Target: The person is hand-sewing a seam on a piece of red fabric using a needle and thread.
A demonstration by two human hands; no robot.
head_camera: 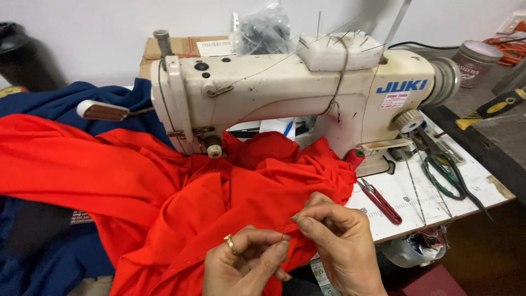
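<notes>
Red fabric (164,186), heaped under a cream sewing machine (285,93) on the tabletop (416,203), its folded edge pinched in the grip of both left hand (246,266) and right hand (339,241); red thread snips (381,201) and green-handled scissors (446,175) just right.

- Bright red-orange soft fabric (164,186): a large crumpled sheet, heaped in folds across the table in front of the sewing machine and bunched up under its arm.
- Its near edge is folded into a narrow hem strip, pinched taut between both hands' fingertips.
</notes>
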